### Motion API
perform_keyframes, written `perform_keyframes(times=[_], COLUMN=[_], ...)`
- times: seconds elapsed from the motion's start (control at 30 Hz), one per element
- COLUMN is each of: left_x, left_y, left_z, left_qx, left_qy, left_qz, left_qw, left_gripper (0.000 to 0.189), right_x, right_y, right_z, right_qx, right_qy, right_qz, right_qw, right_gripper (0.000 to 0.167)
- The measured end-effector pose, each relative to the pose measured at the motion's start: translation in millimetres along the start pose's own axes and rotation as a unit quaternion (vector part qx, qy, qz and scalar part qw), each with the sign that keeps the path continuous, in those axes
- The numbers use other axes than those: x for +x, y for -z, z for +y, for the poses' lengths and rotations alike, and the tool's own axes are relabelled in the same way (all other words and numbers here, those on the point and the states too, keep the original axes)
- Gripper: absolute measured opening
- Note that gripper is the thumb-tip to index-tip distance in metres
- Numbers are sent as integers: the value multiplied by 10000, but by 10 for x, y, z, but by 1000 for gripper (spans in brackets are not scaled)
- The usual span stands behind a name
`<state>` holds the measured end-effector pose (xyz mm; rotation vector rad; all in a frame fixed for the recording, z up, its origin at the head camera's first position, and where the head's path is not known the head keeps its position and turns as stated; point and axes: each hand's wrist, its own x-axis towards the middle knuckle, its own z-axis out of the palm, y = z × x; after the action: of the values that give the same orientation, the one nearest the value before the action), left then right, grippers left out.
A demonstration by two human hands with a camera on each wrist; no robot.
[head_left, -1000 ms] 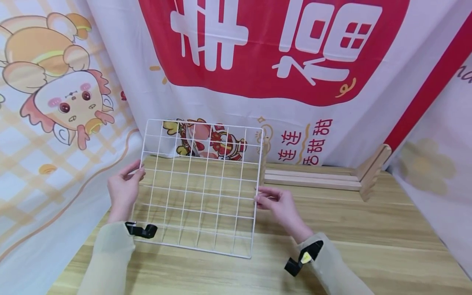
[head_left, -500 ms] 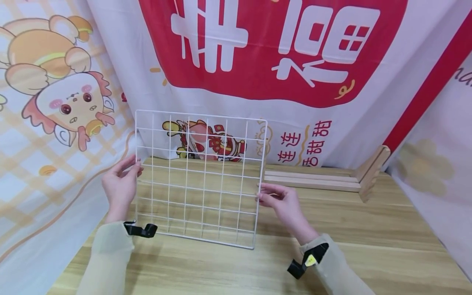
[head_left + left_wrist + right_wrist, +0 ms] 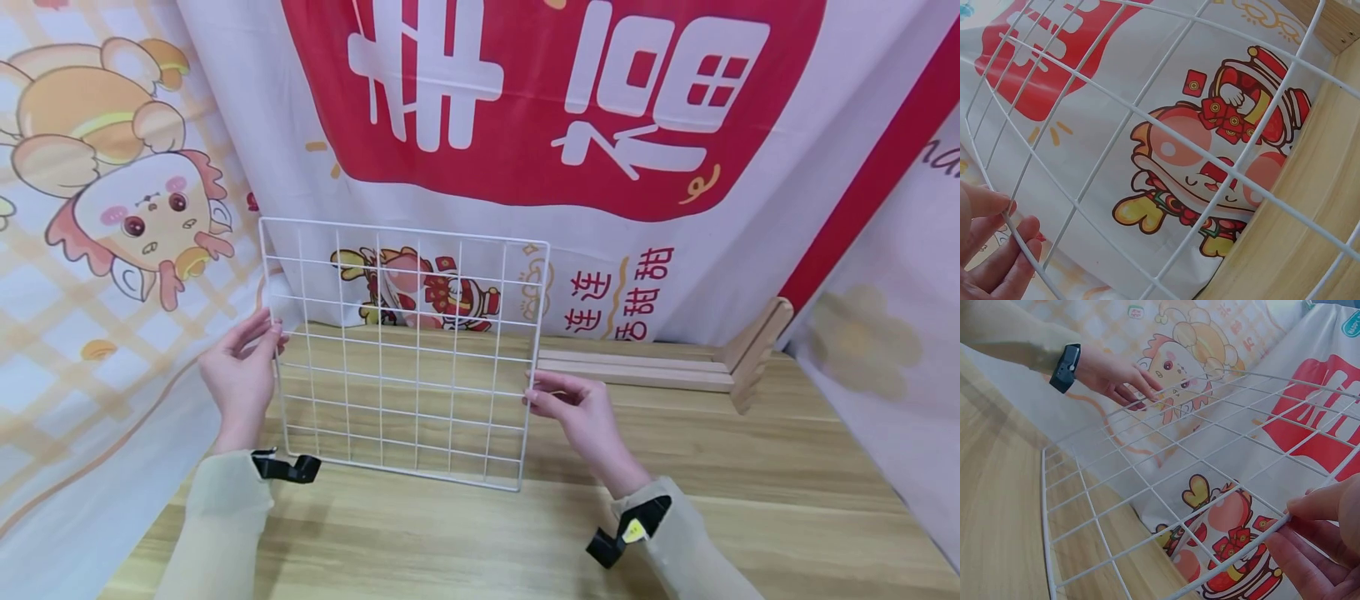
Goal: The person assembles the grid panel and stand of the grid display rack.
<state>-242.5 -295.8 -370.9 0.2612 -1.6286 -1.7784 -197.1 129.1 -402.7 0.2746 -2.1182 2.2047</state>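
A white wire grid panel (image 3: 417,347) stands tilted up above the wooden table, held between both hands. My left hand (image 3: 238,371) pinches its left edge wire between thumb and fingers. On the opposite side my right hand (image 3: 577,414) pinches the right edge wire, a little below mid-height. The left wrist view shows the left fingers (image 3: 1019,262) around the outer wire. In the right wrist view, the right thumb (image 3: 1319,505) presses on the edge wire with fingers beneath it.
Behind the panel, a wooden rack piece (image 3: 637,371) with a slanted, notched end lies at the table's back. A printed cloth (image 3: 480,196) hangs along the back edge, with more cloth at the left and right sides. The wooden table (image 3: 450,542) extends toward me.
The grid panel has tilted more upright, its bottom edge rising away from me and its upper left corner shifting left. Both hands keep their pinch; the left has moved slightly left, the right slightly right.
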Motion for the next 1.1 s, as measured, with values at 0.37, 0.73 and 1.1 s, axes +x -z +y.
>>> perform_keyframes(times=[0.37, 0.73, 1.1], left_x=[-25, -45, -38], left_y=[18, 28, 12], left_z=[58, 50, 23], left_qx=[-104, 75, -165], left_qy=[-379, -641, -724], left_qz=[30, 103, 242], left_qw=[9992, 9979, 9969], left_gripper=[28, 29, 29], right_x=[10, -6, -7], right_y=[9, 17, 20], right_z=[-7, -20, 9], right_qx=[-31, -189, -247], right_qy=[114, 488, 860], right_qz=[32, -30, -34], right_qw=[9999, 9986, 9960], right_gripper=[27, 29, 25])
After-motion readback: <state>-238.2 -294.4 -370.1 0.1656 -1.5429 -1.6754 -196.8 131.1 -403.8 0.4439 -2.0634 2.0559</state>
